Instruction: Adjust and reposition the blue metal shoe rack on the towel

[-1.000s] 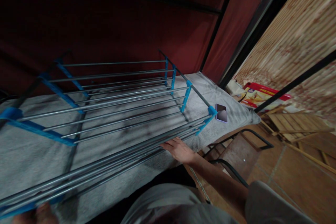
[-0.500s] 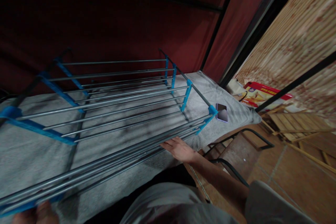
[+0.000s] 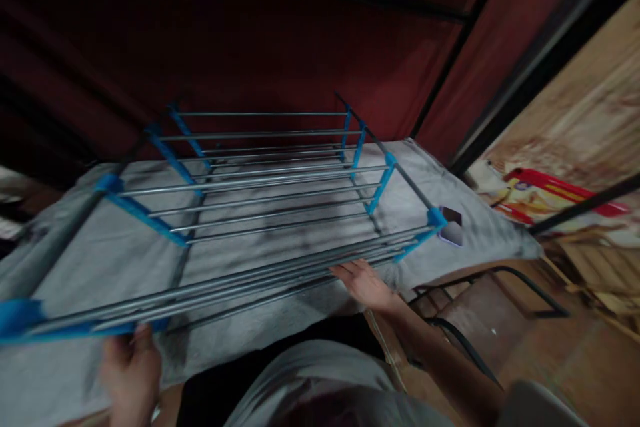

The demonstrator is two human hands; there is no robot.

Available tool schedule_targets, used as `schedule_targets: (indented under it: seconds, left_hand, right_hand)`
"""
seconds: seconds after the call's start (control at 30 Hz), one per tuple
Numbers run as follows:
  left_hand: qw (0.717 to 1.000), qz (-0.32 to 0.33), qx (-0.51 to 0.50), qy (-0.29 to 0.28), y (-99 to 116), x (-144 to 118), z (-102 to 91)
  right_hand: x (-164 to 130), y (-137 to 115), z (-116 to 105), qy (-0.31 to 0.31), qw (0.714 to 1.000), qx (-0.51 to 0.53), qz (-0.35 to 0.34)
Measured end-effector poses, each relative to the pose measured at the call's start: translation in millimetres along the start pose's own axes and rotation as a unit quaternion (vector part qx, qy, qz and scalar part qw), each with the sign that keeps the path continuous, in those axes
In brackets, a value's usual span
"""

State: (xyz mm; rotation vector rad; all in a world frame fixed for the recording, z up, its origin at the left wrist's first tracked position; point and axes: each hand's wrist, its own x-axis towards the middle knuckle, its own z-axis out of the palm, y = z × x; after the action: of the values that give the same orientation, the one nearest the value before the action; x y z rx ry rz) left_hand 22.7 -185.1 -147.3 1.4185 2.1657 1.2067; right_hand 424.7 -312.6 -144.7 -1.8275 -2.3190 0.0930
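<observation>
A shoe rack [image 3: 270,200] of grey metal tubes with blue plastic side brackets lies across a grey cloth-covered surface, its tiers spreading away from me. My left hand [image 3: 133,367] is closed at the near left end, thumb up against the lowest tubes and bracket; its other fingers are partly hidden. Farther right, my right hand [image 3: 365,285] has its fingers on the near tubes, fingertips tucked against them and the thumb out of sight. Beyond it, a blue corner bracket [image 3: 436,217] joins the tubes to the side pole.
A phone [image 3: 451,227] lies on the grey cloth [image 3: 415,180] by the rack's right end. A dark red wall [image 3: 260,47] stands behind. On the right are a metal-framed chair [image 3: 480,300], a red and yellow package [image 3: 555,193] and wooden slatted pieces [image 3: 595,267].
The view has swung left, so the rack appears farther right and more of its left end shows. My left hand has come further into view; both hands remain at the near tubes.
</observation>
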Motion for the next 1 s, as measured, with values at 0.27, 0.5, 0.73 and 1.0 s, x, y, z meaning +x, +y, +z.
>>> schedule_targets:
  seconds: [0.27,0.5,0.73,1.0]
  left_hand:
    - [0.99,0.046,-0.132,0.022,-36.1,4.6,15.8]
    - [0.981,0.034,-0.184,0.048,-40.1,-4.3,31.4]
    - [0.976,0.039,-0.205,0.068,-30.8,-7.2,38.8]
    - [0.974,0.022,-0.213,0.08,-23.3,-8.5,38.6]
  right_hand:
    - [-8.4,17.4,26.6,0.11,0.991,-0.051,-0.053]
    - [-12.6,21.4,26.7,0.122,0.988,-0.06,-0.073]
    - [-15.8,30.7,29.2,0.13,0.986,-0.046,-0.092]
    - [-15.8,31.1,29.2,0.13,0.987,-0.044,-0.079]
